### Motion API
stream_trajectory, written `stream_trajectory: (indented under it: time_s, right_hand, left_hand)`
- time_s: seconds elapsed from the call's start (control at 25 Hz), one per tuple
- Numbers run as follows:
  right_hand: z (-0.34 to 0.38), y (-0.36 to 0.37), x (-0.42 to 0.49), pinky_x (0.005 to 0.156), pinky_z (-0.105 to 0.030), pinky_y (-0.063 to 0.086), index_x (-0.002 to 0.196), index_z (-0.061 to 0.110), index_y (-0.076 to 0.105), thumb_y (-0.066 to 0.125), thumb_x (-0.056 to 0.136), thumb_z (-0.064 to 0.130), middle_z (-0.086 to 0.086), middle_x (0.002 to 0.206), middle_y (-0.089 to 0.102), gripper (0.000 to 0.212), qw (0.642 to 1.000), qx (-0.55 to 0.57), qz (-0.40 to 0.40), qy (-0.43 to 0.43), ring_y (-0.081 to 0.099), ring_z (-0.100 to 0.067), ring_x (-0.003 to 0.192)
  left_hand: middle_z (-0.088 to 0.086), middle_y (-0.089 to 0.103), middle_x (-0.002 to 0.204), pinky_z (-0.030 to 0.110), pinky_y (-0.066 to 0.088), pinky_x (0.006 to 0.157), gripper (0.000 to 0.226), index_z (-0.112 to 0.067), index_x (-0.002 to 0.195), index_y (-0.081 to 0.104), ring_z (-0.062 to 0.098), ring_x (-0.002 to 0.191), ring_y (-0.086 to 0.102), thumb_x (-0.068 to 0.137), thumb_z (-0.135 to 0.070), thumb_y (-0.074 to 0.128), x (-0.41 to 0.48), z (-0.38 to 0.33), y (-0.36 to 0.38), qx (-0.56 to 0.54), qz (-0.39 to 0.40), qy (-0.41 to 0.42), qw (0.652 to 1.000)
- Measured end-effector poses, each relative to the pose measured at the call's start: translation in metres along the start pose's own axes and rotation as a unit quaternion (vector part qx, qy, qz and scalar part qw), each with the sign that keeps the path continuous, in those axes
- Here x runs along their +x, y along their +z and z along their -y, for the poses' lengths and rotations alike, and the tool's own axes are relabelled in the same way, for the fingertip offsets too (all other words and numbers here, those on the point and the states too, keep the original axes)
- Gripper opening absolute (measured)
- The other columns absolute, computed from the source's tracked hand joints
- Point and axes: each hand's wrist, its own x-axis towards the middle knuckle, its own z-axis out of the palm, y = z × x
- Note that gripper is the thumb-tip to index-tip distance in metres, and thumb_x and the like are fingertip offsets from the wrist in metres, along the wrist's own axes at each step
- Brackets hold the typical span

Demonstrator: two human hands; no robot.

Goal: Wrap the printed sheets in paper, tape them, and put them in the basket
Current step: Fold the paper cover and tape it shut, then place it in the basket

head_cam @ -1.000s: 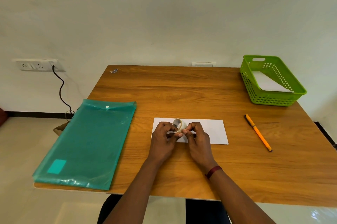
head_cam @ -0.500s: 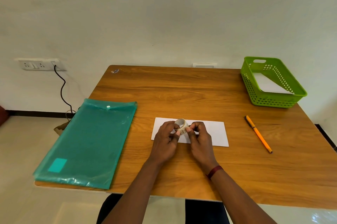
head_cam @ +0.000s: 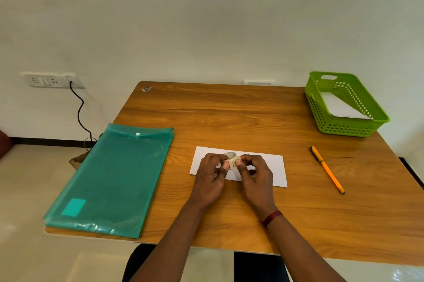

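Note:
A folded white paper packet (head_cam: 270,168) lies flat on the wooden table (head_cam: 229,116) in front of me. Just above it I hold a small roll of tape (head_cam: 231,159) between both hands. My left hand (head_cam: 210,178) pinches the roll's left side with thumb and fingers. My right hand (head_cam: 254,177) grips its right side, thumb on the tape's outer face. At the table's far right corner stands a green plastic basket (head_cam: 332,125), and a white paper packet (head_cam: 339,107) lies inside it.
A teal plastic document folder (head_cam: 114,178) lies on the table's left side, reaching its front edge. An orange pen (head_cam: 327,169) lies right of the packet. A wall socket (head_cam: 52,80) with a black cable sits at the left.
The roll has turned slightly in my fingers, and both thumbs have closed in on its front face. The hands stay over the packet.

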Motion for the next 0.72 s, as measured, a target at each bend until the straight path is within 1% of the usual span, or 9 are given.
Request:
stream_trajectory:
  time_s: [0.16,0.24,0.32,0.48,0.6,0.72]
  right_hand:
    - [0.0000,-0.0002,0.0002,0.067,-0.021,0.051,0.091,0.022,0.067,0.070,0.088,0.015,0.006,0.090,0.069,0.008,0.999,0.026,-0.017,0.021,0.063,-0.009,0.085]
    - [-0.0012,-0.0001,0.0001,0.067,-0.023,0.052,0.090,0.019,0.068,0.070,0.088,0.014,0.005,0.089,0.070,0.006,0.999,0.032,-0.017,0.029,0.064,-0.011,0.084]
    - [-0.0017,-0.0006,-0.0003,0.066,-0.023,0.052,0.090,0.017,0.069,0.070,0.087,0.013,0.005,0.088,0.070,0.005,0.999,0.034,-0.016,0.032,0.065,-0.011,0.083]
    - [-0.0031,-0.0019,-0.0008,0.066,-0.023,0.053,0.090,0.015,0.070,0.071,0.086,0.011,0.005,0.088,0.070,0.005,0.999,0.029,-0.018,0.034,0.064,-0.010,0.083]
    - [-0.0022,-0.0014,-0.0019,0.063,-0.022,0.053,0.088,0.013,0.070,0.073,0.084,0.011,0.005,0.086,0.069,0.005,1.000,0.012,-0.019,0.008,0.064,-0.011,0.082]
    - [0.0000,-0.0015,-0.0036,0.063,-0.020,0.053,0.087,0.014,0.071,0.074,0.083,0.009,0.005,0.085,0.069,0.007,1.000,0.007,-0.019,-0.014,0.064,-0.010,0.081]
  left_hand:
    - [-0.003,0.054,0.102,0.023,0.041,0.075,0.029,-0.021,0.104,0.059,0.014,0.095,0.049,0.098,-0.039,0.038,-0.0004,0.0021,0.0007,0.019,0.008,0.000,1.000]
    - [-0.004,0.053,0.101,0.023,0.040,0.075,0.034,-0.024,0.101,0.057,0.015,0.094,0.048,0.096,-0.046,0.032,-0.0008,0.0010,0.0006,0.023,0.014,0.001,1.000]
    - [-0.005,0.052,0.100,0.022,0.038,0.075,0.032,-0.027,0.099,0.053,0.014,0.093,0.046,0.096,-0.049,0.029,-0.0015,-0.0005,0.0004,0.024,0.022,0.001,0.999]
    - [-0.007,0.048,0.098,0.019,0.035,0.073,0.029,-0.029,0.095,0.047,0.013,0.091,0.044,0.095,-0.050,0.028,-0.0018,-0.0036,-0.0003,0.042,0.036,-0.002,0.998]
    - [-0.007,0.047,0.095,0.015,0.033,0.071,0.031,-0.028,0.093,0.046,0.012,0.088,0.042,0.096,-0.051,0.026,-0.0021,-0.0038,-0.0003,0.058,0.033,-0.002,0.998]
    - [-0.005,0.048,0.094,0.013,0.032,0.070,0.027,-0.024,0.093,0.047,0.012,0.086,0.042,0.099,-0.044,0.029,-0.0027,-0.0032,0.0003,0.081,0.023,-0.009,0.996]
